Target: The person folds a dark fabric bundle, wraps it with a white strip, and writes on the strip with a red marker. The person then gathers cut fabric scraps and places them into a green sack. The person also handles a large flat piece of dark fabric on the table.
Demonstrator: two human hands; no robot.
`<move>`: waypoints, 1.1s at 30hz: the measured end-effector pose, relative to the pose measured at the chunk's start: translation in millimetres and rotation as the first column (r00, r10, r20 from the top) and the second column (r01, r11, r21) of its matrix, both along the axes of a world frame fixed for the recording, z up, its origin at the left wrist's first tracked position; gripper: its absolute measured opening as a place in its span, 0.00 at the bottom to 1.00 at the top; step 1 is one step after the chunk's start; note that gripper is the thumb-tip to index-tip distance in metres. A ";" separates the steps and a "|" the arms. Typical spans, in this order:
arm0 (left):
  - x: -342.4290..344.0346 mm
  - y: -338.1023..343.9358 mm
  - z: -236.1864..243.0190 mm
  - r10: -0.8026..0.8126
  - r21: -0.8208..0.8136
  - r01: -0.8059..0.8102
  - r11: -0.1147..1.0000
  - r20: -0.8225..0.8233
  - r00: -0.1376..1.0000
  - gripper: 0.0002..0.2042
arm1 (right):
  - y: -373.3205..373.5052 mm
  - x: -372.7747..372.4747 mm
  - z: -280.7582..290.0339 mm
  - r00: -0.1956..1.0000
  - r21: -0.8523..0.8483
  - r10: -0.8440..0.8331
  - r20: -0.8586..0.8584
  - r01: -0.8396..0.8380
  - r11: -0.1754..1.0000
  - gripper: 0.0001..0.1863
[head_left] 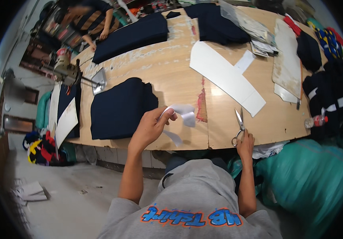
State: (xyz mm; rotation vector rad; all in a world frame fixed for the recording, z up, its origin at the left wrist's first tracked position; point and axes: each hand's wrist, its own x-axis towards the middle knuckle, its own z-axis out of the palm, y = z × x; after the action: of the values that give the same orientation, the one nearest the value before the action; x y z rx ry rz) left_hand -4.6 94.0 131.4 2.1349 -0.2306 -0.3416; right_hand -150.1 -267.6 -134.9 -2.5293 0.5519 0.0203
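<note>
My left hand (151, 127) is closed on a curled white paper strip (183, 115), raised over the table near a folded stack of dark navy fabric (115, 107). My right hand (245, 143) grips the handle of metal scissors (240, 119) at the table's near edge, blades pointing away from me. Beyond the scissors lies a large white cardboard pattern piece (219, 75), with a smaller white slip (244, 59) beside it.
A co-worker (91, 20) leans at the far left over dark fabric (131, 36). A cutting machine (67, 69) stands left. More fabric (215, 24), worn boards (283, 67) and a bottle (315, 121) line the table (179, 83). A green bundle (307, 183) sits below right.
</note>
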 end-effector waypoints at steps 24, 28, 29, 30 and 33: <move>173.7 211.7 143.9 -0.525 0.537 0.155 0.829 0.652 0.548 0.14 | 269.1 -50.4 191.7 0.946 0.201 -0.030 0.322 -0.037 0.979 0.10; 219.6 209.6 125.9 -0.685 0.502 0.530 0.683 0.188 0.704 0.15 | 298.3 -105.7 195.7 0.949 0.078 -0.018 0.315 -0.007 0.997 0.07; 232.7 208.4 118.4 -0.710 0.498 0.571 0.652 0.137 0.691 0.15 | 305.6 -114.3 194.3 0.959 0.096 -0.040 0.281 0.013 0.995 0.06; 248.2 212.7 110.0 -0.728 0.498 0.602 0.624 0.091 0.679 0.16 | 313.7 -118.7 193.2 0.965 0.115 -0.056 0.255 0.027 0.993 0.05; 284.2 209.5 97.0 -0.782 0.532 0.662 0.528 0.001 0.623 0.18 | 329.2 -119.9 172.0 0.915 0.217 -0.184 0.360 0.110 0.970 0.05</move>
State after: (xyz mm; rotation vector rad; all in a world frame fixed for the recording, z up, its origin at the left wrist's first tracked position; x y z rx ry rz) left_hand 279.6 303.6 228.3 2.4762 -1.3623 -0.6820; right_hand -270.0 61.6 37.1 -2.2167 0.5511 -0.4412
